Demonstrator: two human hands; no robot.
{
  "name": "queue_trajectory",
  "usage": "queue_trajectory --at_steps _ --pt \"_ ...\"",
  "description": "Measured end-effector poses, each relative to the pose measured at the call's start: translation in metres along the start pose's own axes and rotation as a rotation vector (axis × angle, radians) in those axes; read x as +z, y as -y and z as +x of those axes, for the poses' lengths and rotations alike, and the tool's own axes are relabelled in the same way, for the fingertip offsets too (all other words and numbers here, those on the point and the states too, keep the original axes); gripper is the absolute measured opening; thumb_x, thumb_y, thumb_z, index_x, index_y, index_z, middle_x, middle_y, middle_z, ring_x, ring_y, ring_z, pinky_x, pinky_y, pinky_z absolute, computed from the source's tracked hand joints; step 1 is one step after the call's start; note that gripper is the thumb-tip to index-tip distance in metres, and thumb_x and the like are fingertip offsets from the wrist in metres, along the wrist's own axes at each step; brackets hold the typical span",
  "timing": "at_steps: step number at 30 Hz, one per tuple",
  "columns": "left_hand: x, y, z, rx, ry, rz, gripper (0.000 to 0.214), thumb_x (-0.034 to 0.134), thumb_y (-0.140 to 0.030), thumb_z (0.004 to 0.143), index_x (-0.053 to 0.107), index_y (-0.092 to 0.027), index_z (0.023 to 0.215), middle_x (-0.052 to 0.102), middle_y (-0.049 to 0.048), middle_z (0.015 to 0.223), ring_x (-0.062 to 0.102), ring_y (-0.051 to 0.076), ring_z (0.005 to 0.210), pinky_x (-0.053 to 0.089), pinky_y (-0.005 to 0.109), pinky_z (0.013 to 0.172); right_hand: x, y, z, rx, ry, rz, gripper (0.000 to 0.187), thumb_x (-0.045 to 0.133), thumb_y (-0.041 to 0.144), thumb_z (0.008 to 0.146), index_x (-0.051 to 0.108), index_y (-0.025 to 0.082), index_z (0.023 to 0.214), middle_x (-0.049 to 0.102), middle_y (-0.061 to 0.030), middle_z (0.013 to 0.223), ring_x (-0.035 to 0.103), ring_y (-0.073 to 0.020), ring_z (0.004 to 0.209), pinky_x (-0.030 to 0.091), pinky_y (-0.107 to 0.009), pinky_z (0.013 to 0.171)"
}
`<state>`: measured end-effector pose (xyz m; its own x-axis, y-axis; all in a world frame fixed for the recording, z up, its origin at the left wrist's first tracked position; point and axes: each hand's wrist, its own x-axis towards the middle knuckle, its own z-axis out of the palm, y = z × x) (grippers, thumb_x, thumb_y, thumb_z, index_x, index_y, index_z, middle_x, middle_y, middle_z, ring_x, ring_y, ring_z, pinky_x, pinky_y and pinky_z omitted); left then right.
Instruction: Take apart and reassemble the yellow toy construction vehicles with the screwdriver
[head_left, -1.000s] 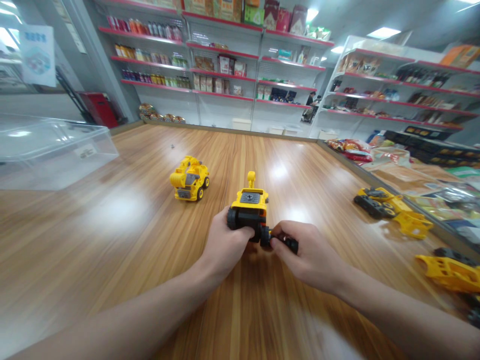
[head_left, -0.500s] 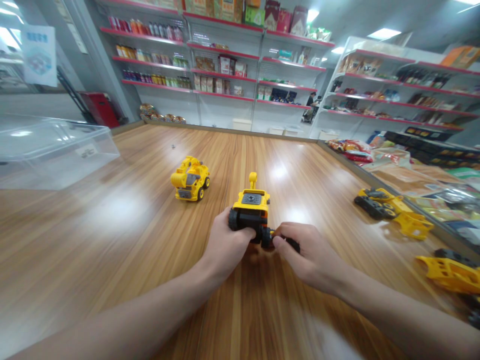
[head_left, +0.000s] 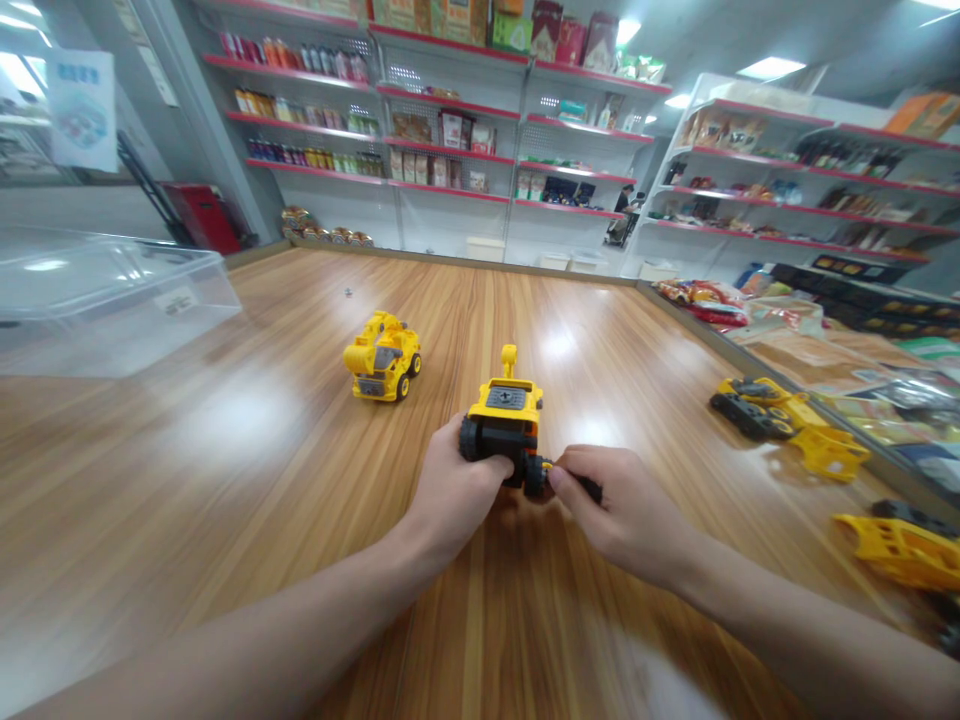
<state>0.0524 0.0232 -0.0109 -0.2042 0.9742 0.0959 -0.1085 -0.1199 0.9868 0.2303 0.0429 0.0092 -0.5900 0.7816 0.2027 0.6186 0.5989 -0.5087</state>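
Observation:
My left hand [head_left: 463, 480] is wrapped round a yellow and black toy truck [head_left: 504, 398], its thumb pressed on the black underside. The toy is tilted up over the table, with a wheel [head_left: 535, 476] facing right. Beside that wheel, my right hand [head_left: 611, 500] is closed in a pinch on a small dark-handled tool [head_left: 589, 488] that looks like a screwdriver. Its front end is at the wheel's hub, mostly hidden by the fingers. A second yellow toy truck [head_left: 384, 358] stands on its wheels farther off to the left.
On the wooden table [head_left: 262, 520], a yellow tracked toy [head_left: 787, 420] and more yellow toy parts [head_left: 904, 545] lie at the right. A clear plastic bin [head_left: 112, 310] stands at the left. Packaged goods [head_left: 795, 330] lie beyond the table's right edge; stocked shelves [head_left: 450, 105] line the back.
Very little differs. The whole scene sits slightly farther right in the view, and the right fingers have shifted a little at the wheel. Both hands keep their hold.

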Motion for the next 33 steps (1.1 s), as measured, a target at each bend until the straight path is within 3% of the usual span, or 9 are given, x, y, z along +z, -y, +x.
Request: queue_trajectory --at_steps 5,11,17,24,29,33 --pt "0.0007 -0.0003 0.0002 0.014 -0.007 -0.002 0.024 0.056 -0.005 0.063 0.064 -0.014 0.084 0.066 0.0013 0.077 0.062 0.018 0.075 0.052 0.030 0.074 -0.0005 0.0020 -0.0019 0.029 -0.024 0.044 0.012 0.054 0.023 0.089 0.063 0.017 0.085 0.067 -0.0041 0.079 0.058 -0.0154 0.069 0.039 -0.027 0.060" --pt "0.0007 -0.0017 -0.0006 -0.009 -0.003 -0.008 0.023 0.057 -0.006 0.063 0.066 -0.013 0.084 0.067 0.0012 0.075 0.063 0.018 0.074 0.051 0.028 0.069 -0.0026 0.0045 -0.0017 -0.011 0.013 0.000 0.029 0.045 0.022 0.093 0.064 0.016 0.072 0.061 -0.0038 0.067 0.052 -0.0141 0.059 0.035 -0.028 0.054" --pt "0.0003 -0.0024 0.0001 0.017 -0.004 -0.034 0.024 0.056 -0.005 0.062 0.065 -0.014 0.083 0.066 0.0014 0.077 0.063 0.019 0.076 0.052 0.030 0.072 -0.0013 0.0033 -0.0014 0.026 -0.021 0.065 0.009 0.055 0.020 0.087 0.063 0.017 0.087 0.068 -0.0051 0.081 0.060 -0.0166 0.071 0.041 -0.027 0.061" --pt "-0.0005 -0.0006 0.0006 0.015 0.008 -0.018 0.024 0.057 -0.005 0.063 0.065 -0.014 0.084 0.066 0.0011 0.075 0.062 0.018 0.074 0.052 0.029 0.072 -0.0024 0.0043 -0.0017 -0.016 0.016 -0.007 0.028 0.046 0.022 0.093 0.065 0.016 0.073 0.062 -0.0045 0.068 0.054 -0.0146 0.060 0.036 -0.028 0.055" --pt "0.0005 -0.0024 0.0002 0.017 -0.001 -0.043 0.026 0.056 -0.004 0.062 0.066 -0.014 0.083 0.067 0.0013 0.076 0.063 0.019 0.076 0.052 0.028 0.071 -0.0002 0.0022 -0.0023 0.026 -0.030 0.044 0.007 0.055 0.020 0.086 0.062 0.017 0.086 0.068 -0.0046 0.078 0.059 -0.0158 0.067 0.040 -0.026 0.057" --pt "0.0007 -0.0033 -0.0011 0.015 -0.001 -0.050 0.026 0.057 -0.004 0.061 0.068 -0.014 0.083 0.069 0.0015 0.077 0.065 0.019 0.078 0.052 0.028 0.072 -0.0011 0.0033 -0.0017 0.010 -0.015 0.046 0.011 0.053 0.020 0.088 0.063 0.017 0.083 0.067 -0.0045 0.076 0.058 -0.0154 0.066 0.040 -0.026 0.057"
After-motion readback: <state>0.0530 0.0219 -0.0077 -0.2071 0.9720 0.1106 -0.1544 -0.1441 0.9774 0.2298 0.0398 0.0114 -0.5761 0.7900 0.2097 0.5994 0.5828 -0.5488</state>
